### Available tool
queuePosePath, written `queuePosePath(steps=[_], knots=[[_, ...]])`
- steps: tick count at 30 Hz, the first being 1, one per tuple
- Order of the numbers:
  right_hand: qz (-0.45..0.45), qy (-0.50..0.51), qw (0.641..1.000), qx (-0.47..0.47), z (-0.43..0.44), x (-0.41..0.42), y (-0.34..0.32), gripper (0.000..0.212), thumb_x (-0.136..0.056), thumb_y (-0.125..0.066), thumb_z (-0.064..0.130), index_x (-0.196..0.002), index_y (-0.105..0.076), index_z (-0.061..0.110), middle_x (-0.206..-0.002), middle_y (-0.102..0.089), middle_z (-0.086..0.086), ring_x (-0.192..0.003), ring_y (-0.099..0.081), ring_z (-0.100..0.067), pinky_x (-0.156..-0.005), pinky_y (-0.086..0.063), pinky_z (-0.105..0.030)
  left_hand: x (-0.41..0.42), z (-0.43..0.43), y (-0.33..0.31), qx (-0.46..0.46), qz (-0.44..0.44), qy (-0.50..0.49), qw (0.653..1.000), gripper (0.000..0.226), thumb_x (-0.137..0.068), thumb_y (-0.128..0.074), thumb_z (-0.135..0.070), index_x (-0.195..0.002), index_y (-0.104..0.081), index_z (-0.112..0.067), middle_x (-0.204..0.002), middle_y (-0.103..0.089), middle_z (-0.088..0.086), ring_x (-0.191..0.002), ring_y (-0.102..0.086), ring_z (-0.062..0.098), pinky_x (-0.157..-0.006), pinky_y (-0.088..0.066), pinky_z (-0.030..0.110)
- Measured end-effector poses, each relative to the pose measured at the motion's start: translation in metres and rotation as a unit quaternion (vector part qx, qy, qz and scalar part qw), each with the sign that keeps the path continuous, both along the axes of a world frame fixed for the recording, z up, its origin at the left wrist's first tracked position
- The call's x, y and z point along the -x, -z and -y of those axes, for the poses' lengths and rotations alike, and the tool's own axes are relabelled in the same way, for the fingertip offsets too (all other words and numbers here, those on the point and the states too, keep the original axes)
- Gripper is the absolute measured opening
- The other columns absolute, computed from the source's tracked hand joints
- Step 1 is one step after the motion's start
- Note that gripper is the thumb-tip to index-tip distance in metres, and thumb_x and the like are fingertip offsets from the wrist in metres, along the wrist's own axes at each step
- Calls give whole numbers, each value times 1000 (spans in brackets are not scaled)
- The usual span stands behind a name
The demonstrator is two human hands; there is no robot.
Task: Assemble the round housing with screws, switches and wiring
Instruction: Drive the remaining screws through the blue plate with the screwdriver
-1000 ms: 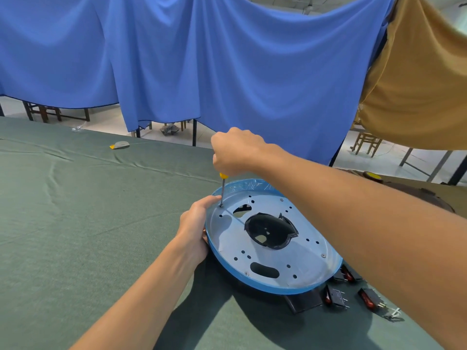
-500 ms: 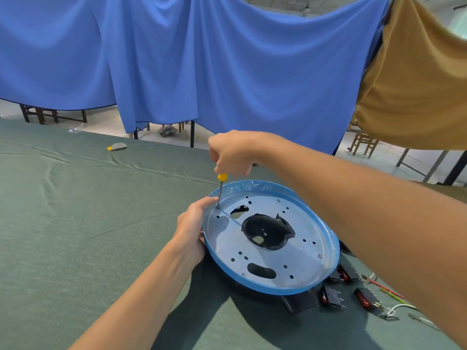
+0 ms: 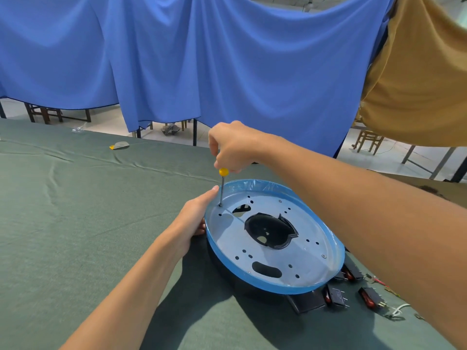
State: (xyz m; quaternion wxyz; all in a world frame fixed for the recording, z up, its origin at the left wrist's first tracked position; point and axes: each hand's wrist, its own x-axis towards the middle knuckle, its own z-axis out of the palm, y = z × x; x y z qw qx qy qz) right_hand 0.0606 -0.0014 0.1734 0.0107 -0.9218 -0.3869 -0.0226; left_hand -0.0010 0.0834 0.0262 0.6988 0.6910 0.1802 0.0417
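We find housing [image 3: 307, 261] on table [image 3: 75, 210], right of centre, toward near edge. Left grip [image 3: 193, 219] holds housing's left rim. Right grip [image 3: 232, 147] above and behind it holds screwdriver [image 3: 222, 190] upright, tip on plate's far-left part. Switches [image 3: 337, 298] on table just beside housing's near-right edge; wires [image 3: 396, 310] right of them. Scrap [image 3: 119, 145] on table, far back left. Curtain [image 3: 227, 59] hangs behind table.

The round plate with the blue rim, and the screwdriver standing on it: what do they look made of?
The round plate looks like sheet metal: pale grey, dull sheen, punched holes. Its blue rim seems thin plastic film, wrinkled and translucent at the far edge. The screwdriver has a bare, steel-looking shaft and a glossy yellow end, probably plastic.
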Motion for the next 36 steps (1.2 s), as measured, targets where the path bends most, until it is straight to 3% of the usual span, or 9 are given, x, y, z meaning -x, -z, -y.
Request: queuePosePath(steps=[7,9,12,16,20,24,27,30,36], knots=[[24,-22,999,-12,5,-4,17,11,-82,-58,3,-80,-52,12,-72,-54,-6,-70,-66,-27,-69,-57,-42,-7,-7,7,-123,-22,-15,992,56,-95,-45,-55,-95,-72,-7,-93,-75,11,-94,-69,28,-95,-47,42],[31,-30,999,0,5,-5,19,14,-84,-58,5,-77,-50,13,-68,-53,-6,-71,-66,-26,-66,-56,-40,-10,-10,11,-158,-35,-17,987,58,-94,-47,-55,-90,-67,-1,-94,-72,17,-95,-68,33,-93,-47,41],[52,-44,998,8,3,-5,24,23,-87,-59,9,-69,-46,14,-64,-53,-5,-64,-65,-24,-60,-56,-37,-12,-13,15,-190,-10,-2,982,32,-90,-52,-49,-84,-59,-19,-86,-62,5,-81,-60,22,-80,-43,36],[76,-29,997,10,-1,-2,26,25,-86,-53,8,-66,-40,14,-63,-48,-6,-50,-52,-20,-45,-38,-27,-8,-12,8,-240,97,-67,964,25,-89,-63,-27,-114,-69,-27,-107,-67,-7,-104,-60,13,-90,-47,30],[46,12,998,28,1,-2,18,24,-83,-47,2,-62,-39,12,-57,-46,-6,-35,-42,-16,-39,-32,-18,-8,-12,3,-329,139,-66,932,11,-79,-78,-30,-90,-78,-30,-101,-69,-11,-107,-59,11,-84,-48,29],[37,37,996,74,0,-5,17,32,-85,-47,2,-54,-46,11,-24,-41,1,-28,-39,-15,-41,-35,-18,-17,-12,-5,-397,137,-58,906,13,-73,-83,-38,-80,-79,-28,-90,-65,-19,-95,-61,8,-72,-46,28],[18,4,995,101,-2,-5,10,32,-94,-57,27,-66,-53,11,-43,-60,1,-39,-55,-14,-48,-46,-22,-23,-15,-11,-459,135,-50,877,12,-72,-83,-38,-78,-79,-28,-94,-66,-20,-96,-58,8,-72,-42,30],[52,-72,984,157,-3,-2,1,17,-79,-77,33,-79,-64,21,-74,-60,3,-66,-63,-18,-60,-53,-30,-24,-21,-8,-472,161,-40,866,14,-72,-83,-37,-80,-80,-25,-88,-60,-24,-109,-53,7,-87,-43,37],[62,-85,969,225,-13,-5,-1,10,-76,-78,27,-79,-72,20,-59,-65,10,-63,-60,-7,-47,-38,-20,-26,-24,-6,-462,184,-6,868,10,-79,-79,-31,-84,-81,-22,-88,-51,-28,-112,-46,5,-96,-39,38]])
